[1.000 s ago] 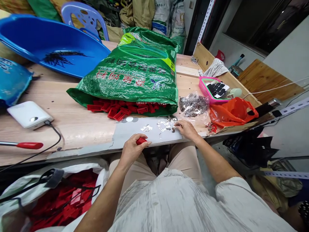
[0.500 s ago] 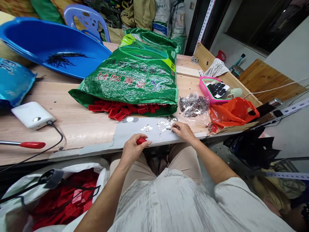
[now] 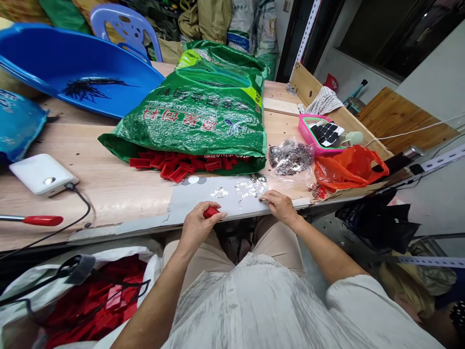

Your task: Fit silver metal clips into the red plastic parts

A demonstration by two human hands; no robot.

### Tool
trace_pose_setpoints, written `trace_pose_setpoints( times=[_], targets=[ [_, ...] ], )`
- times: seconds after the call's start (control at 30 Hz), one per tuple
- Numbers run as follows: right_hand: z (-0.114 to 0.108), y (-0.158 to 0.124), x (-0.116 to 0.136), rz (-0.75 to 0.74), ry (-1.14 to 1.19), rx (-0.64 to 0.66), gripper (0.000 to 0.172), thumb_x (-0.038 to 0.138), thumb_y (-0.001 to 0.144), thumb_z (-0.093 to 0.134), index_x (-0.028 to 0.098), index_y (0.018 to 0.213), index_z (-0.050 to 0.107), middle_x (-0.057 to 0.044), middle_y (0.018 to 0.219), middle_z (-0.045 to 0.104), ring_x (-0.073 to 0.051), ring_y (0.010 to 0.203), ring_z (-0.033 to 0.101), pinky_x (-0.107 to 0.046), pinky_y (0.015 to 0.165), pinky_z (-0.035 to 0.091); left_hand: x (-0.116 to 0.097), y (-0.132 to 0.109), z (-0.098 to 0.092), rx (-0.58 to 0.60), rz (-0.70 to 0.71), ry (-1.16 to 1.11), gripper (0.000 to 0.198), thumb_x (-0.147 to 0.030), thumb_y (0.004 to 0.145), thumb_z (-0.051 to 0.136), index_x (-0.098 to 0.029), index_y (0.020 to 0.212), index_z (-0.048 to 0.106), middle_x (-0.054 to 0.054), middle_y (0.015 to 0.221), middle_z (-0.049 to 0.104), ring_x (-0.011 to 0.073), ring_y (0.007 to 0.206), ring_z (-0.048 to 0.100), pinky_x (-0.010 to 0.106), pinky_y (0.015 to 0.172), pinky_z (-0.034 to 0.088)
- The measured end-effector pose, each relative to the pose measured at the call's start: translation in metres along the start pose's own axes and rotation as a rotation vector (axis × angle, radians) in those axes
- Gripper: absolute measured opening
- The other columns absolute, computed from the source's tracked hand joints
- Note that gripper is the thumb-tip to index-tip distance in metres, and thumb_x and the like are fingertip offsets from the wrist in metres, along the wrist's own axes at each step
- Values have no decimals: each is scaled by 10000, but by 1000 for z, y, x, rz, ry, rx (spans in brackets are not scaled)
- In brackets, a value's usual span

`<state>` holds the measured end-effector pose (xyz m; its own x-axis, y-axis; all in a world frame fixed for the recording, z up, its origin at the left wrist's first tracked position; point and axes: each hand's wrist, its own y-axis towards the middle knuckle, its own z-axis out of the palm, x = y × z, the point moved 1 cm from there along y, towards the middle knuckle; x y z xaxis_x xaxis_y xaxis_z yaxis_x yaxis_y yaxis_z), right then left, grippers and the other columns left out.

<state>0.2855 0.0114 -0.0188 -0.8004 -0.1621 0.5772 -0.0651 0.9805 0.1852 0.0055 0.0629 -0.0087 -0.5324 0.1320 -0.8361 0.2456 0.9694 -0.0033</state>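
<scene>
My left hand (image 3: pixel 198 221) is closed around a small red plastic part (image 3: pixel 211 212) at the table's front edge. Over the grey sheet (image 3: pixel 196 195), my right hand (image 3: pixel 279 205) pinches something small and dark at its fingertips, perhaps a metal piece; its kind is too small to make out. Just beyond that hand lie scattered small silvery metal pieces (image 3: pixel 247 188), with a smaller cluster of metal pieces (image 3: pixel 220 192) to their left. Several more red plastic parts (image 3: pixel 178 167) spill from the mouth of a green woven bag (image 3: pixel 196 116).
A clear plastic bag of metal pieces (image 3: pixel 291 157) lies right of the green bag, near a pink basket (image 3: pixel 307 133) and an orange plastic bag (image 3: pixel 348 167). On the left are a blue basin (image 3: pixel 119 63) and a white box with a cable (image 3: pixel 43 174). Below, a white sack (image 3: pixel 154 266) holds red parts.
My right hand has drawn back slightly from the loose metal pieces toward the table edge, a small item at its fingertips. The left hand keeps its red part. The view has shifted slightly.
</scene>
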Motion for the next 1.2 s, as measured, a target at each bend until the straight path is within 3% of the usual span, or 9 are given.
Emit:
trace_pose_setpoints(
  times=[0.13, 0.43, 0.63, 0.9, 1.2],
  targets=[
    [-10, 4, -5, 35, -23, -41, 305, 162, 927, 494, 255, 1159, 669, -44, 1162, 678, -173, 1100, 614, -289, 972, 459, -1, 0, 0, -4, 1, 12, 307, -492, 702, 681, -224, 851, 676, 31, 951, 695, 213, 891, 637, 327, 835, 464],
    [-20, 35, -18, 200, -195, -76, 241, 188, 911, 522, 246, 1078, 686, -38, 1116, 685, -192, 1047, 604, -307, 934, 458, 0, -2, 0, -9, 6, 1, 307, -497, 702, 679, -226, 847, 676, 34, 964, 695, 223, 904, 634, 342, 865, 462],
    [-14, 43, -10, 148, -234, 1, 219, 174, 918, 516, 237, 1023, 697, -39, 1074, 685, -194, 991, 604, -297, 866, 461, 1, -3, 1, -25, 21, -14, 296, -497, 697, 689, -234, 831, 675, 27, 936, 694, 222, 885, 638, 342, 853, 470],
    [-4, 74, 1, 96, -271, 16, 243, 187, 920, 526, 246, 1103, 674, -44, 1146, 651, -201, 1038, 587, -303, 884, 446, 4, -2, 2, -47, 48, -11, 290, -491, 705, 694, -229, 828, 674, 27, 916, 693, 220, 868, 641, 338, 836, 480],
    [-2, 84, 1, 108, -196, 96, 174, 205, 906, 555, 252, 961, 713, -26, 1038, 660, -179, 999, 586, -277, 869, 437, 5, -2, 2, -51, 75, 3, 281, -489, 723, 682, -232, 834, 676, 27, 924, 694, 220, 880, 646, 343, 847, 479]
  ],
)
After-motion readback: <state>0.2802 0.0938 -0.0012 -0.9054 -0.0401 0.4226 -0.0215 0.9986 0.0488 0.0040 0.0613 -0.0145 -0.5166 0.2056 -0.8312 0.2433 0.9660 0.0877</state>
